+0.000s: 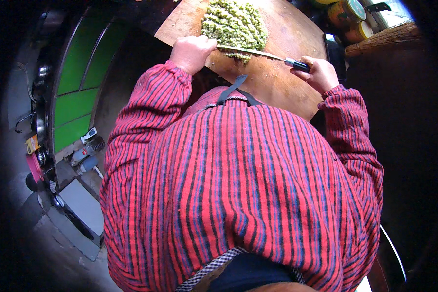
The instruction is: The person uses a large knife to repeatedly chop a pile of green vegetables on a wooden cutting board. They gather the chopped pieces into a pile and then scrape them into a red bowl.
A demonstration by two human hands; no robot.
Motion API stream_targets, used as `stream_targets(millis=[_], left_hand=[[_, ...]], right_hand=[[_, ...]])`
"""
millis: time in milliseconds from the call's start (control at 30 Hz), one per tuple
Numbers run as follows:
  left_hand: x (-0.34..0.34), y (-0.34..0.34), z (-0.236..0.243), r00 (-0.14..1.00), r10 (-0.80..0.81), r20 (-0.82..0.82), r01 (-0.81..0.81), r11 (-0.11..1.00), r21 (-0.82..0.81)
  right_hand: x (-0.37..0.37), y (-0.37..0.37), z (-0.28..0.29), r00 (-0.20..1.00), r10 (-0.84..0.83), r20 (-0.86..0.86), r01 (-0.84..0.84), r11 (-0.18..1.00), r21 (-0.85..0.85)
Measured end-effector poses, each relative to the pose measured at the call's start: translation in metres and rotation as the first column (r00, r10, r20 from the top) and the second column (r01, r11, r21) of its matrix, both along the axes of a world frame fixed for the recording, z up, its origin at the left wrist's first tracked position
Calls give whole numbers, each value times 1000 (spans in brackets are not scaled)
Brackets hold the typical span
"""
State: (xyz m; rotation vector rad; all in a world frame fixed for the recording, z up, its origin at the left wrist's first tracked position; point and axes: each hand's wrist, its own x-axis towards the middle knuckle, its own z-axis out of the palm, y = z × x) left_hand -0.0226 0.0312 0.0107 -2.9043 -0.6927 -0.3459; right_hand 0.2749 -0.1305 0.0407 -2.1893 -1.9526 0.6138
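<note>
A knife [253,50] lies crosswise over a wooden cutting board [297,34], its blade seen almost edge-on. My right hand [321,74] is closed around its dark handle. At the other end, my left hand [193,52] is closed on the tip of the blade. Just beyond the knife spreads a heap of finely chopped, pale green vegetable [234,22], and a small part of it shows on the near side of the blade. Small bits are scattered over the board. Both forearms wear red striped sleeves.
Past the board's right corner stand jars [346,13], with a black-handled tool [377,7] behind them. A straw broom head [384,40] lies to the right, near a black object [333,53] at the board's edge. Bottles [88,150] stand low on the left beside green panels [75,92].
</note>
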Motion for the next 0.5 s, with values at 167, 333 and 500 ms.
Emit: stream_targets(millis=[167, 333, 500], left_hand=[[-6, -18, -8, 996, 16, -85, -23, 996, -86], [-2, -20, 0, 996, -10, -91, 5, 998, -56], [-10, -24, -8, 996, 7, -89, -18, 993, -120]], right_hand=[[-1, -6, -18, 998, 51, 41, -49, 998, -43], [3, -9, -27, 999, 30, 27, -29, 999, -30], [-7, -7, -10, 999, 19, 51, -15, 996, -86]])
